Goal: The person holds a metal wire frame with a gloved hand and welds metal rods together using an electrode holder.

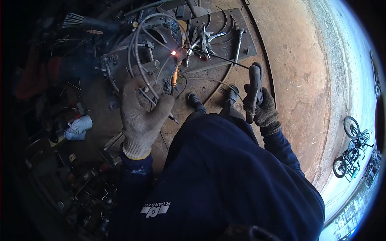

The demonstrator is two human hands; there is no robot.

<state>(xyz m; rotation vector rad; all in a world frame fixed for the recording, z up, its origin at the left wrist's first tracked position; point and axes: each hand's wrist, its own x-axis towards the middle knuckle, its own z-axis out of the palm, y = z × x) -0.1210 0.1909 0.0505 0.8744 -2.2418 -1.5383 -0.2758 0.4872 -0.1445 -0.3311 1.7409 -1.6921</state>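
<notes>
Electrode holder (pixel 254 90), dark and pistol-shaped, clenched in the right hand (pixel 263 110), which wears a dark knit glove. From the holder a thin welding rod (pixel 217 57) runs up and to the left; its tip glows orange at the weld spot (pixel 173 52) on a cluttered metal workpiece (pixel 155 48) of bars, rings and scrap lying on the floor. Left hand (pixel 140 116), in a pale knit glove, is raised between the camera and the work, fingers curled around a thin metal rod (pixel 155 102); how firmly it grips cannot be told. A grey cable (pixel 136 44) loops over the workpiece near the glow. Beyond it, on a flat steel plate (pixel 225 36), lie locking pliers (pixel 206 40) and a hammer (pixel 239 40). Both dark shoes (pixel 197 100) stand on the reddish floor (pixel 297 80), just below the work. A crumpled white cloth (pixel 78 127) lies at the left among scrap; bicycles (pixel 352 148) stand far right.

Hazards, as judged from this arrangement: the long rod gives the right hand little steadiness, so the tip could stick or wander off the joint. Sparks could reach the knit gloves, the shoes or the looped cable. The left hand sits near the arc, and its rod could conduct heat or touch the live electrode.
</notes>
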